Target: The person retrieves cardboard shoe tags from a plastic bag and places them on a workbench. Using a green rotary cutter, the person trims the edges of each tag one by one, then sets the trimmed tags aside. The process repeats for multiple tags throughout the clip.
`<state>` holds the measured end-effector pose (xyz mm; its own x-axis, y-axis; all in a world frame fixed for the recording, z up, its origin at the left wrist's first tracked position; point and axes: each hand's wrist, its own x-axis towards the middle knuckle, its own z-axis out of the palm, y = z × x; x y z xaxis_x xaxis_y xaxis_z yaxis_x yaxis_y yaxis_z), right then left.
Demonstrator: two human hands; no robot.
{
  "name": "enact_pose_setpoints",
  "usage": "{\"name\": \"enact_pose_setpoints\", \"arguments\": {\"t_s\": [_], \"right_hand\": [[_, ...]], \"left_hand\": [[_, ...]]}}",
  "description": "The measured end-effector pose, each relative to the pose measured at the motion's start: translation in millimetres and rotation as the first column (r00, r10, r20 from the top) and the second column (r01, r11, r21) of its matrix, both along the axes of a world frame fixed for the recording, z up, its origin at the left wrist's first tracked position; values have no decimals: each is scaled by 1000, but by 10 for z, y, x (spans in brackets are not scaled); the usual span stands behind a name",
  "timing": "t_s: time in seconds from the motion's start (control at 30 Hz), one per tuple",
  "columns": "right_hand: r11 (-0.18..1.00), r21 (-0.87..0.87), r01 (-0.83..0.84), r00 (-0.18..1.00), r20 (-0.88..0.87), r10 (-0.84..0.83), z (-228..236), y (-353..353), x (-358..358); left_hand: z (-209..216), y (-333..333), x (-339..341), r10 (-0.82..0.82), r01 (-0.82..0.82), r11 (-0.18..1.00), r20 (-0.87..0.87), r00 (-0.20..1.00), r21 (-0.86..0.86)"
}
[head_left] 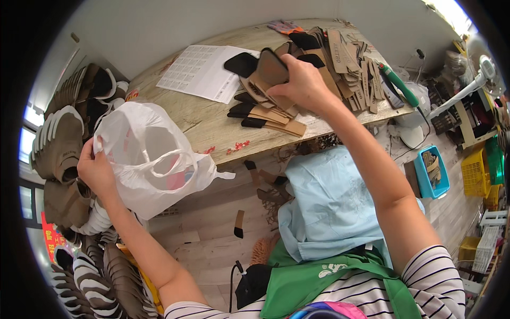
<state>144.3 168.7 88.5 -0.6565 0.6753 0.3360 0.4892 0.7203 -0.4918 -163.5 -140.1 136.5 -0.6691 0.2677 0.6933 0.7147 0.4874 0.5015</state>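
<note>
My left hand [98, 169] is closed on the rim of a white plastic bag [159, 130], which hangs puffed out beside the table edge, its handles looped across its front. Pinched in my right hand [304, 84], above the table, is a small batch of brown shoe pieces [273, 69] with rounded, dark-edged ends. Beneath and around that hand lie more flat brown pieces, some with black ends [261, 112]. A larger heap of similar brown strips [340, 58] spreads behind and to its right. How many pieces the hand grips is hidden by their overlap.
A printed sheet [199, 72] lies on the worn wooden table [204, 125]. A green-handled tool [398, 85] rests at its right end. Nested brown shoe uppers [61, 141] are piled at the left. Light-blue cloth [334, 196] covers my lap. Loose pieces [239, 223] lie on the floor near a blue bin [431, 173].
</note>
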Motion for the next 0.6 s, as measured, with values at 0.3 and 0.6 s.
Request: {"name": "enact_pose_setpoints", "arguments": {"t_s": [0.3, 0.6], "right_hand": [[950, -19, -311, 903, -319, 289, 395, -1093, 165], [789, -464, -404, 751, -660, -4, 675, -585, 1095]], "left_hand": [[527, 463, 1501, -306, 307, 951, 32, 951, -40], [625, 645, 2389, -528, 428, 776, -106, 842, -464]]}}
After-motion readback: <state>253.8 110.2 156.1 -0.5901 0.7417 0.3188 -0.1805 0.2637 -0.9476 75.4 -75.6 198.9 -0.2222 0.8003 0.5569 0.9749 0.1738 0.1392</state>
